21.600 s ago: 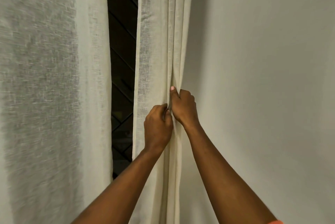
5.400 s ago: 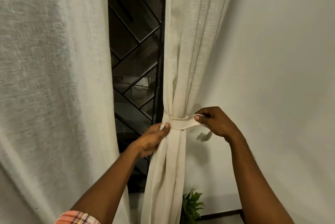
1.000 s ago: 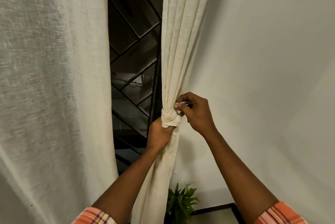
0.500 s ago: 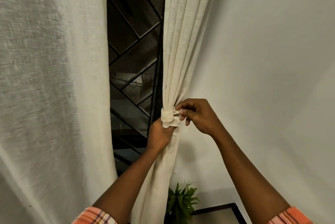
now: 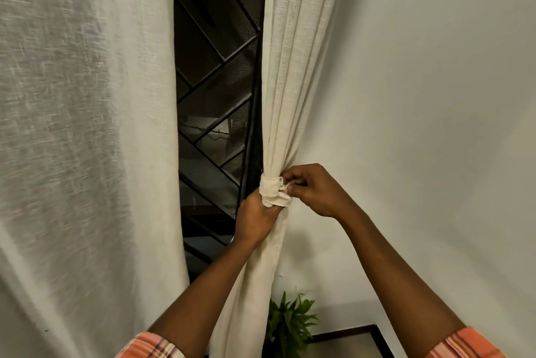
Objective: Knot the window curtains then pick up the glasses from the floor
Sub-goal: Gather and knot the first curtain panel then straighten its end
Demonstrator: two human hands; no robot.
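Note:
The cream right curtain (image 5: 293, 67) hangs gathered into a narrow bunch beside the window. A fabric tie band (image 5: 271, 189) is wrapped around it at mid height. My left hand (image 5: 255, 218) grips the bunched curtain just below the band. My right hand (image 5: 311, 191) pinches the thin end of the band at its right side. The left curtain (image 5: 87, 140) hangs loose and wide. No glasses are in view.
A dark window with a black diagonal metal grille (image 5: 220, 102) shows between the curtains. A plain white wall (image 5: 435, 96) fills the right. A small green plant (image 5: 290, 323) stands below by the dark skirting and a strip of floor (image 5: 348, 347).
Since a second ago my right hand has slid down a little and to the right along the band's end. My left hand keeps the same grip under the band.

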